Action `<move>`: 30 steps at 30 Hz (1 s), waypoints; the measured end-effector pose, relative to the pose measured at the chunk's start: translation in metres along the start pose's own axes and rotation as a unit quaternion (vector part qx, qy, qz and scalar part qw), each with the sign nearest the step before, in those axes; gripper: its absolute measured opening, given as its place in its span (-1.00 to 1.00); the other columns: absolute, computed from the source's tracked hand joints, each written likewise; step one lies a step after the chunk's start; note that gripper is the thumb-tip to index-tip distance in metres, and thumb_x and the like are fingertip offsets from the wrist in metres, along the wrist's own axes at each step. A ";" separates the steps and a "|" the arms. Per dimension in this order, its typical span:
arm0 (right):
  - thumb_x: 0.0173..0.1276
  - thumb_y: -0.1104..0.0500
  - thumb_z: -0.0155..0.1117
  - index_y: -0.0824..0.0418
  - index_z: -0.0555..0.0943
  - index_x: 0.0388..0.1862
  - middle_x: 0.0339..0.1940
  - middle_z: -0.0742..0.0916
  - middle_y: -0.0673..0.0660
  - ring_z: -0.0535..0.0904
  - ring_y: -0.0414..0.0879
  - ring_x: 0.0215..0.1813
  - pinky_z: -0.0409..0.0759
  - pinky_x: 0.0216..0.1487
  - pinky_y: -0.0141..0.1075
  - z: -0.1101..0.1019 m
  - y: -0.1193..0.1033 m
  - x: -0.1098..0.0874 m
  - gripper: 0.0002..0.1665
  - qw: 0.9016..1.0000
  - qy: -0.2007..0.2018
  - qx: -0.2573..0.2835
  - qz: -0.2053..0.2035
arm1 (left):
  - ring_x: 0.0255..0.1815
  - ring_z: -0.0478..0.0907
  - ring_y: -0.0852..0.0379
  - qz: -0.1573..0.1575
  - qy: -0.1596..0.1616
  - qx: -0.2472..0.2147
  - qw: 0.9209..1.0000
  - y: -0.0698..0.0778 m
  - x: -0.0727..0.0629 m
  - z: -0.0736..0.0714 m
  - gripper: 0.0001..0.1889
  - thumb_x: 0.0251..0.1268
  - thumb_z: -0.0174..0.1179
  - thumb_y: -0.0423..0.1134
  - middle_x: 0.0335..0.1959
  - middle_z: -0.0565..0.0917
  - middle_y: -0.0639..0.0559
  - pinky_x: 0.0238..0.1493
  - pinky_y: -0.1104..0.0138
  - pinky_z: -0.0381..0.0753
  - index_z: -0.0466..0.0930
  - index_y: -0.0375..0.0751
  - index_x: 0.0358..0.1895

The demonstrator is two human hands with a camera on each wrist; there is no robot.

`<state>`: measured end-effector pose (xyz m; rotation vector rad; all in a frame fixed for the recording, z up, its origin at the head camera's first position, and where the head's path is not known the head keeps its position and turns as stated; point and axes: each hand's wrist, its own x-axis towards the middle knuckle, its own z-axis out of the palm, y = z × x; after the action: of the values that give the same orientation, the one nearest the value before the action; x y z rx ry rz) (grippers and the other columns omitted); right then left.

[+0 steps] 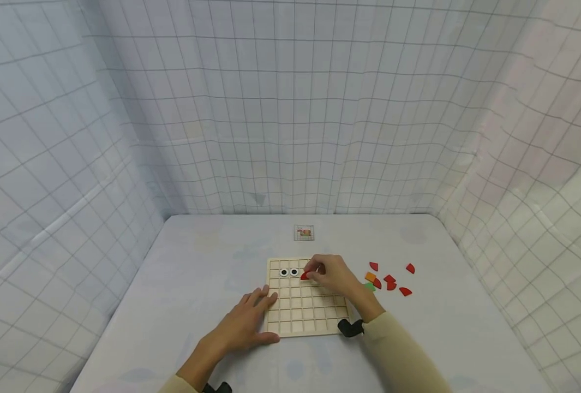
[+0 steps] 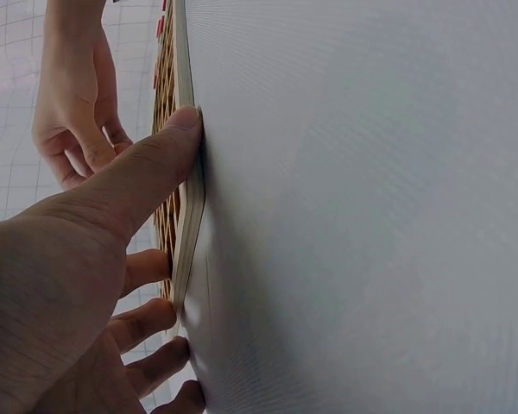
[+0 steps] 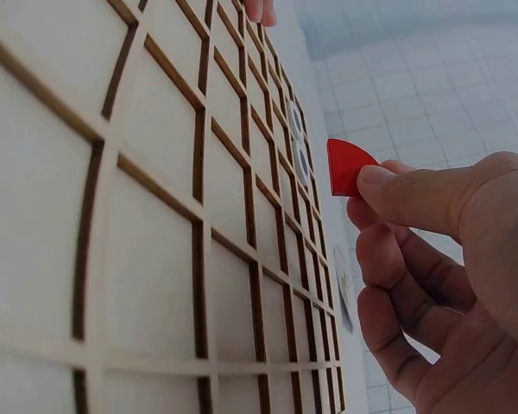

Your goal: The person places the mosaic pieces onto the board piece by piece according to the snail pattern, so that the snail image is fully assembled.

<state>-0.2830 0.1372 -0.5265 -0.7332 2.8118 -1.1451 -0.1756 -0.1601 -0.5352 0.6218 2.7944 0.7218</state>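
A wooden grid board (image 1: 300, 314) lies on the table, divided into square cells. My right hand (image 1: 333, 274) holds a red quarter-circle tile (image 3: 348, 168) between thumb and forefinger, over the upper part of the board. Two round white eye tiles with black centres, one (image 1: 283, 272) beside the other (image 1: 294, 272), sit in cells of an upper row, just left of the red tile. My left hand (image 1: 246, 319) rests at the board's lower left corner, fingers spread along the left side. Its thumb (image 2: 160, 155) touches the near edge in the left wrist view.
Right of the board lie several loose red tiles (image 1: 405, 291), an orange tile (image 1: 371, 277) and a green tile (image 1: 370, 286), partly behind my right arm. A small picture card (image 1: 304, 232) lies beyond the board. Gridded white curtains (image 1: 300, 109) surround the table on three sides.
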 end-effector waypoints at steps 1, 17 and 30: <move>0.63 0.23 0.59 0.04 0.88 -0.02 -0.14 0.90 -0.05 0.58 -0.24 -0.23 0.60 -0.14 -0.42 0.002 -0.002 0.002 -0.92 1.000 -0.004 0.003 -0.001 | 0.82 0.32 -0.54 0.000 0.000 0.001 1.000 0.000 0.000 0.000 0.10 0.34 0.70 0.23 0.88 0.31 -0.35 0.60 -0.42 0.60 0.42 -0.19 0.81; 0.63 0.22 0.59 0.13 0.90 -0.02 -0.14 0.92 0.01 0.57 -0.31 -0.26 0.61 -0.15 -0.41 0.033 -0.019 0.018 -0.95 0.999 -0.011 0.006 -0.034 | 0.81 0.33 -0.55 0.007 0.000 0.000 1.000 -0.002 -0.001 0.000 0.10 0.35 0.70 0.24 0.88 0.31 -0.35 0.56 -0.45 0.62 0.42 -0.20 0.81; 0.67 0.21 0.55 0.04 0.92 -0.04 -0.22 0.88 -0.06 0.56 -0.32 -0.31 0.58 -0.21 -0.41 0.046 -0.022 0.024 -0.92 1.000 -0.027 0.008 -0.006 | 0.81 0.32 -0.57 0.015 0.000 0.003 1.000 -0.002 -0.001 -0.001 0.11 0.37 0.67 0.26 0.88 0.30 -0.37 0.56 -0.45 0.61 0.40 -0.23 0.81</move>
<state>-0.2866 0.0834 -0.5416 -0.7679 2.7558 -1.1298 -0.1752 -0.1625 -0.5349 0.6653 2.7940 0.7194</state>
